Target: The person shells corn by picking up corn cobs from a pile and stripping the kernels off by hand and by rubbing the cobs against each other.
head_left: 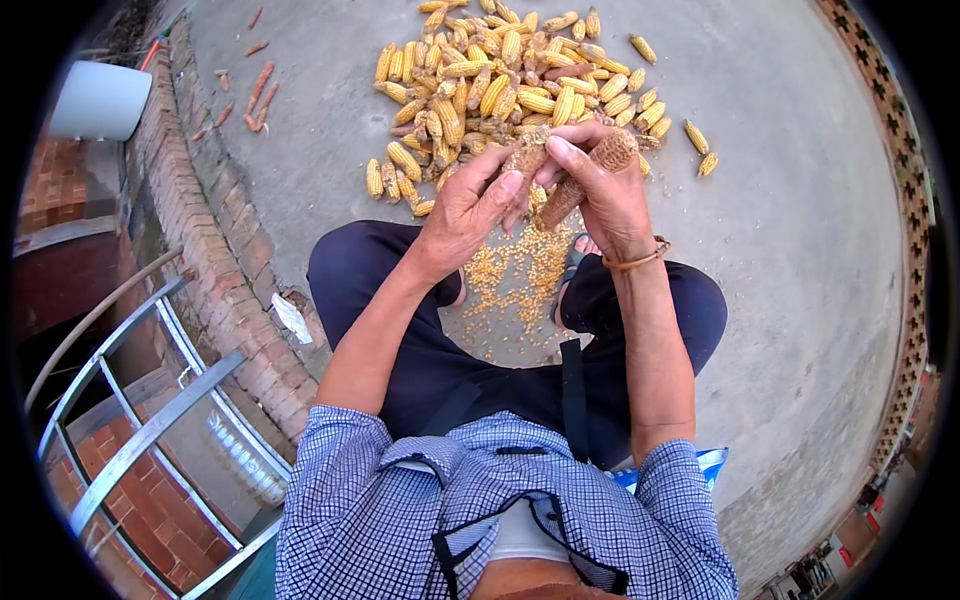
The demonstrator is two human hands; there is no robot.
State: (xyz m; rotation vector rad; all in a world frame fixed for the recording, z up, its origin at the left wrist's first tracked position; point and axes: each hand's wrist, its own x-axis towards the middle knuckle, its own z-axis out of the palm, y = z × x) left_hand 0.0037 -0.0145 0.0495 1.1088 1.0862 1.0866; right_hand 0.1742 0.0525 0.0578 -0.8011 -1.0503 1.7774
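Close together, left hand [466, 208] pinches a corn cob [525, 160], right hand [612, 198] clasps a bare cob [615, 150].

The corn [493, 95] was yellow, the bare cob [614, 150] brown, the trousers [355, 270] dark blue, the shirt [400, 520] blue-and-white checked.

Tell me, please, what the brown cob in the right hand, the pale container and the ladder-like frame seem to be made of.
Brown cob: dry, woody plant matter, matt, judging by its rough, pitted surface.
Pale container: probably smooth plastic, given its even colour, though painted metal is possible.
Ladder-like frame: likely metal, from its silvery, shiny bars.
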